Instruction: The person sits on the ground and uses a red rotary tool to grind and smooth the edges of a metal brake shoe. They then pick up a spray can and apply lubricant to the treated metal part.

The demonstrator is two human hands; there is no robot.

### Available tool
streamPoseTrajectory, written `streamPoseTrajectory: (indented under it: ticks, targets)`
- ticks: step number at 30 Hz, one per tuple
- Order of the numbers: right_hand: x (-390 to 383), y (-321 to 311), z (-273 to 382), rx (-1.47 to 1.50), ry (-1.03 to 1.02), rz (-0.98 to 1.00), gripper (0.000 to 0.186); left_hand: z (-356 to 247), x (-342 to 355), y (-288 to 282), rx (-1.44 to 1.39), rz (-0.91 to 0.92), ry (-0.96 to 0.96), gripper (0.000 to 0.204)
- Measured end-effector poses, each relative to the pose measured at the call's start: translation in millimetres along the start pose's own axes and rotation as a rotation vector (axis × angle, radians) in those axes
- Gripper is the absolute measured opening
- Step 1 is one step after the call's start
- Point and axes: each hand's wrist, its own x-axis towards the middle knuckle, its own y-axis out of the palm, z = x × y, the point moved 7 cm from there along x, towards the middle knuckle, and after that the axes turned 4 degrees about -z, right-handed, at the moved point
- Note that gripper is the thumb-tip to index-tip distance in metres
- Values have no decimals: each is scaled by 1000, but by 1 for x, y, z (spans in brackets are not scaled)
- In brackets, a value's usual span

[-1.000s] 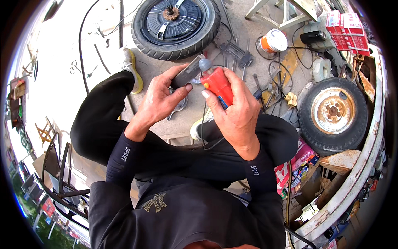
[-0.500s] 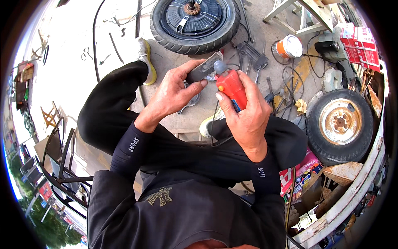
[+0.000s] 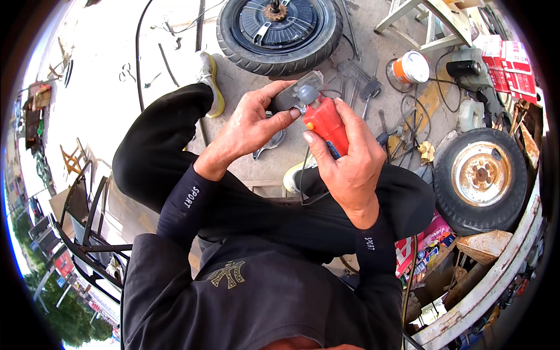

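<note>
Over my crossed legs, my left hand (image 3: pixel 251 122) grips a dark flat metal plate (image 3: pixel 283 98) with a pale, shiny far end. My right hand (image 3: pixel 353 163) is wrapped round a red handheld tool (image 3: pixel 326 126) with a yellow button and a grey rounded head (image 3: pixel 309 93). That head sits over the plate's face; whether it touches cannot be told. A thin cord hangs below the tool. Beneath and behind both hands a shiny metal part (image 3: pixel 265 149) and a grey clamp-like tool (image 3: pixel 364 81) lie on the concrete.
A motor wheel (image 3: pixel 245 52) lies ahead. Rightward are a white stool frame (image 3: pixel 408 11), an orange-white can (image 3: pixel 414 64), red boxes (image 3: pixel 513 64), cables, a rusty-rimmed wheel (image 3: pixel 480 175) and a curved white rim (image 3: pixel 501 280). A black metal frame (image 3: pixel 102 248) stands at left.
The view has shifted, so my hands and the surroundings sit farther right in the picture. The tool's grey head has come slightly farther over the plate; both grips are unchanged.
</note>
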Motion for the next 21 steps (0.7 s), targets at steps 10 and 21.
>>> streamPoseTrajectory:
  ticks: [10, 21]
  targets:
    - [3, -2, -4, -70, 29, -28, 60, -9, 4, 3, 20, 0, 30, 50]
    - [3, 3, -4, -107, 27, 13, 62, -8, 4, 2, 155, -31, 77, 55]
